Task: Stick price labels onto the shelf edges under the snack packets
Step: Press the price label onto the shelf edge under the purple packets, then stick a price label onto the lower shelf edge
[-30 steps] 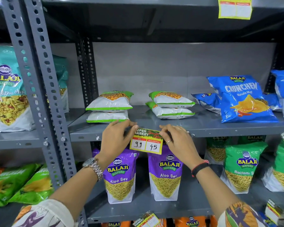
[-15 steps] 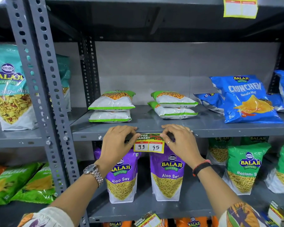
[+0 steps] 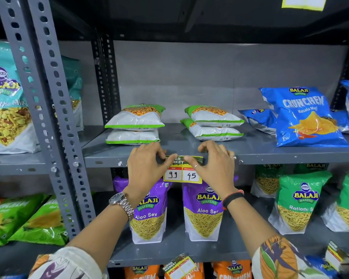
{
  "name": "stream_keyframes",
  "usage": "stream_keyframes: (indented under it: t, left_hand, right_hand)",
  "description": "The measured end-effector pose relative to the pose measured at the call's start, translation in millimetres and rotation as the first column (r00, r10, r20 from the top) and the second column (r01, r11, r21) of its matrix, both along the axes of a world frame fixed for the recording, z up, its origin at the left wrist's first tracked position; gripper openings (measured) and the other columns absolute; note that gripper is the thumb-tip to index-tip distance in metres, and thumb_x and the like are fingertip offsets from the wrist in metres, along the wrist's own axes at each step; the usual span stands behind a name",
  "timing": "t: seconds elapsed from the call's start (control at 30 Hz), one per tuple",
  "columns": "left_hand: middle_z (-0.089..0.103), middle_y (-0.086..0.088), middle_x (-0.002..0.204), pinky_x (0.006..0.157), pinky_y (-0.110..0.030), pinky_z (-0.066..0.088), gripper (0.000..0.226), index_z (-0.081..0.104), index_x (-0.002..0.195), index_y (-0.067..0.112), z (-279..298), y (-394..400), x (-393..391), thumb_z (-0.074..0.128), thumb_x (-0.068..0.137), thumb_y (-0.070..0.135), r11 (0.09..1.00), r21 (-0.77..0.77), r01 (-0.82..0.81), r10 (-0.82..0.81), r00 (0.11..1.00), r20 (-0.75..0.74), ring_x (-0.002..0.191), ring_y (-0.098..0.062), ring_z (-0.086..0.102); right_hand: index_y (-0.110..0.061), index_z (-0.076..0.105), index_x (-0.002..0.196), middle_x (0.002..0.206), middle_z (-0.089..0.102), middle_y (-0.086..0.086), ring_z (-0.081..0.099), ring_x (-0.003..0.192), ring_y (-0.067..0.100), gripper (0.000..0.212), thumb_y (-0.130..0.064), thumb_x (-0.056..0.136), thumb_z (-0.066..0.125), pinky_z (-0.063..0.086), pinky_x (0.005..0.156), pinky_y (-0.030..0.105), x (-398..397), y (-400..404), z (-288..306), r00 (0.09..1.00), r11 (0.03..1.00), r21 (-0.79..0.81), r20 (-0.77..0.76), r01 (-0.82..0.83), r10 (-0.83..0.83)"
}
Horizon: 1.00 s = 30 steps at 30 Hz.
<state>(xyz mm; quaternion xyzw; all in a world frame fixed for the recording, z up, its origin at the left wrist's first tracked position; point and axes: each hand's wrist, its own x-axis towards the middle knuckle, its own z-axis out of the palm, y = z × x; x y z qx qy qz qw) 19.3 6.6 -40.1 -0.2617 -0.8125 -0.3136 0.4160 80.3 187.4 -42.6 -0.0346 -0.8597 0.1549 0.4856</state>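
Observation:
A yellow and green price label (image 3: 182,174) reading 99 and 45 lies flat against the grey shelf edge (image 3: 270,159), level and hanging below it. My left hand (image 3: 147,168) presses its top left corner with the thumb. My right hand (image 3: 212,166) presses the top right, fingers curled over the shelf lip. Two stacks of white and green snack packets, one on the left (image 3: 134,123) and one on the right (image 3: 213,123), lie on the shelf just above the label. Purple Aloo Sev packets (image 3: 203,210) stand on the shelf below it.
Blue Crunchem packets (image 3: 302,117) sit right on the same shelf. Green Ratlami packets (image 3: 298,200) stand lower right. Perforated grey uprights (image 3: 46,109) rise at left, with teal packets (image 3: 6,109) behind. Other labels hang at the top right (image 3: 303,3) and on the bottom edge (image 3: 179,266).
The label went from tilted and held off the edge to level and pressed flat on the shelf edge. Both hands rose with it and closed in on its top corners.

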Motion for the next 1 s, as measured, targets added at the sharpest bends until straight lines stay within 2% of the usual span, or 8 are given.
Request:
stream_keyframes:
  t: [0.27,0.4,0.5,0.63,0.73,0.83,0.9,1.0]
  left_hand:
    - [0.07,0.013,0.09,0.074,-0.03,0.036,0.028,0.04,0.077,0.03,-11,-6,0,0.066,0.085,0.024,0.992,0.02,0.124,-0.125,0.991,0.053,0.085,-0.018,0.059]
    - [0.066,0.005,0.11,0.084,-0.026,0.037,0.019,0.052,0.088,0.015,-30,-12,10,0.057,0.084,-0.002,0.981,0.088,0.171,-0.169,0.985,-0.038,0.096,-0.019,0.056]
    - [0.061,-0.007,0.113,0.087,-0.024,0.032,0.012,0.055,0.097,0.009,-67,-23,17,0.057,0.087,0.002,0.985,0.143,0.094,-0.084,0.994,-0.077,0.1,-0.019,0.05]
    - [0.06,-0.004,0.102,0.077,-0.029,0.033,0.011,0.054,0.1,0.016,-136,-35,22,0.056,0.09,0.017,0.996,0.059,0.071,-0.078,0.988,0.131,0.089,-0.022,0.049]
    - [0.062,0.004,0.09,0.071,-0.038,0.044,0.016,0.058,0.099,0.023,-189,-35,23,0.049,0.091,0.035,0.98,-0.114,0.166,-0.112,0.92,0.375,0.082,-0.026,0.057]
    - [0.066,0.003,0.081,0.062,-0.033,0.046,0.029,0.064,0.091,0.027,-235,-33,28,0.047,0.091,0.05,0.942,-0.302,0.146,0.092,0.752,0.653,0.081,-0.027,0.065]
    - [0.07,-0.003,0.09,0.067,-0.034,0.047,0.041,0.067,0.092,0.023,-267,-32,32,0.044,0.091,0.056,0.867,-0.471,0.162,0.277,0.629,0.727,0.089,-0.03,0.065]
    - [0.07,-0.008,0.097,0.07,-0.035,0.047,0.044,0.065,0.088,0.016,-302,-31,39,0.042,0.093,0.052,0.836,-0.508,0.208,0.344,0.521,0.781,0.094,-0.029,0.064]
  right_hand:
    - [-0.022,0.052,0.089,0.089,0.071,-0.006,0.06,0.085,0.024,0.022,-0.026,0.08,0.071,0.031,0.077,0.035,4,14,-4,0.989,0.988,-0.063,0.017,-0.143,0.144]
    - [-0.023,0.049,0.094,0.102,0.071,-0.01,0.063,0.096,0.025,0.025,-0.004,0.082,0.061,0.041,0.087,0.041,9,19,-8,0.965,0.957,-0.132,0.006,-0.258,0.261]
    - [-0.022,0.053,0.105,0.112,0.067,-0.005,0.058,0.104,0.023,0.033,0.004,0.084,0.054,0.043,0.093,0.045,19,18,-26,0.956,0.945,-0.161,-0.115,-0.285,0.269]
    - [-0.009,0.061,0.102,0.106,0.066,-0.001,0.051,0.098,0.016,0.019,-0.001,0.086,0.058,0.037,0.087,0.033,36,8,-88,0.965,0.971,-0.145,-0.208,-0.192,0.159]
    - [-0.015,0.062,0.099,0.1,0.067,0.004,0.053,0.093,0.022,0.016,-0.011,0.083,0.059,0.036,0.08,0.035,39,9,-158,0.988,0.968,-0.203,0.022,-0.147,0.155]
    - [-0.018,0.064,0.098,0.097,0.068,0.004,0.057,0.092,0.028,0.02,-0.016,0.08,0.058,0.036,0.076,0.034,41,9,-223,0.928,0.965,-0.228,0.314,-0.129,0.199]
    - [-0.019,0.064,0.103,0.103,0.069,0.003,0.06,0.098,0.025,0.021,-0.017,0.082,0.061,0.039,0.08,0.032,42,6,-256,0.856,0.955,-0.254,0.447,-0.155,0.258]
    - [-0.016,0.065,0.109,0.109,0.07,0.008,0.062,0.101,0.027,0.027,-0.011,0.082,0.065,0.046,0.084,0.034,37,-2,-291,0.78,0.944,-0.281,0.547,-0.17,0.304]
